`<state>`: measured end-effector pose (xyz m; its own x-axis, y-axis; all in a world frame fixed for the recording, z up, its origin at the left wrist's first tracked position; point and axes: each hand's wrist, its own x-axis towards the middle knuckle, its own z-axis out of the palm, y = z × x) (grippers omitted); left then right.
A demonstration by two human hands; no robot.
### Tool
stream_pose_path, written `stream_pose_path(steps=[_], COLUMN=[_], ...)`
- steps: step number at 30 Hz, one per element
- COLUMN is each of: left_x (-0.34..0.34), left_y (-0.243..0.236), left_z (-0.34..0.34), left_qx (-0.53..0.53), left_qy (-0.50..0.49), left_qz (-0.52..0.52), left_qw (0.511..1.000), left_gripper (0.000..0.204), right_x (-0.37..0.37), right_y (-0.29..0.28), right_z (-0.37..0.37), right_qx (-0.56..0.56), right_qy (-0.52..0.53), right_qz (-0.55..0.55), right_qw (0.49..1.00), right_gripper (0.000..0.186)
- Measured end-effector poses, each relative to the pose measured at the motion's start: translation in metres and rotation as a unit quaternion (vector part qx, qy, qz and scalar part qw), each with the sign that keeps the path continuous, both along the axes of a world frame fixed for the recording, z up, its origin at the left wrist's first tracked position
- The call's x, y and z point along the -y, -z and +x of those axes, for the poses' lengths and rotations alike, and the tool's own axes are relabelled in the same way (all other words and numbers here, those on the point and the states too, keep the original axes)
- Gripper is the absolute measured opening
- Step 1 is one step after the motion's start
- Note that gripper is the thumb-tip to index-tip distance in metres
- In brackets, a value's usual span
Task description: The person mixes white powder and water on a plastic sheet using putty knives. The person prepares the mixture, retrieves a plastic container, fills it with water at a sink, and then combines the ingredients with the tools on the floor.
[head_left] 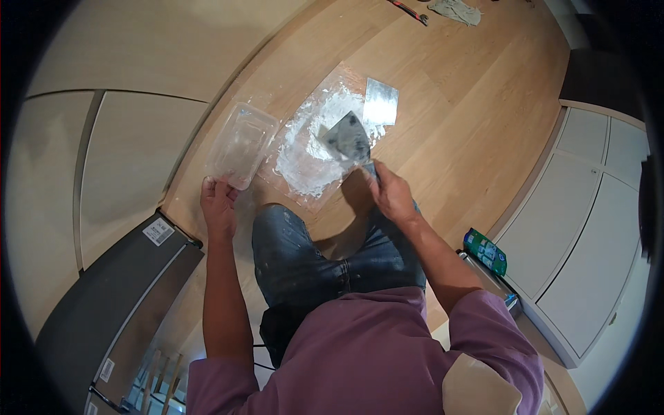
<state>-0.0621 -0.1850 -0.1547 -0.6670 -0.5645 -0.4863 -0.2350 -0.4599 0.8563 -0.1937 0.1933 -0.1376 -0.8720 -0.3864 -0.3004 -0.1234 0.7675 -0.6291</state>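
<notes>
My right hand (393, 195) is closed round the handle of a putty knife (348, 137), whose broad, dark-smeared blade is over a spread of white powder or paste (304, 173). The white stuff lies on a clear plastic sheet (311, 202) on the wooden floor. At the left, my left hand (220, 194) pinches the near edge of a clear plastic container (242, 142). A flat, shiny metal plate (381, 102) rests at the far right edge of the white patch.
Pale cabinets line the left (152, 138) and right (553, 214). A dark grey cabinet or appliance (104, 277) stands at the lower left. A green packet (485, 252) is by my right elbow. A red-handled tool (413, 12) and a grey cloth (455, 12) lie far off.
</notes>
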Motion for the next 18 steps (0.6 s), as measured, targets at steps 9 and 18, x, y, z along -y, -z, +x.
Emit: stream_pose_path(steps=[9,18], left_x=[-0.015,-0.01], left_y=[-0.004,-0.011], left_z=[-0.003,0.015], left_qx=[-0.033,-0.058], left_qy=[0.005,0.008], left_qz=[0.027,0.028], left_qw=[0.999,0.998], left_gripper=[0.009,0.006], right_x=[0.018,0.01], right_y=[0.032,-0.004], right_z=[0.006,0.003], right_qx=[-0.075,-0.114], right_qy=[-0.034,-0.106], right_qz=[0.123,0.109], right_qw=[0.989,0.982], right_gripper=[0.034,0.035])
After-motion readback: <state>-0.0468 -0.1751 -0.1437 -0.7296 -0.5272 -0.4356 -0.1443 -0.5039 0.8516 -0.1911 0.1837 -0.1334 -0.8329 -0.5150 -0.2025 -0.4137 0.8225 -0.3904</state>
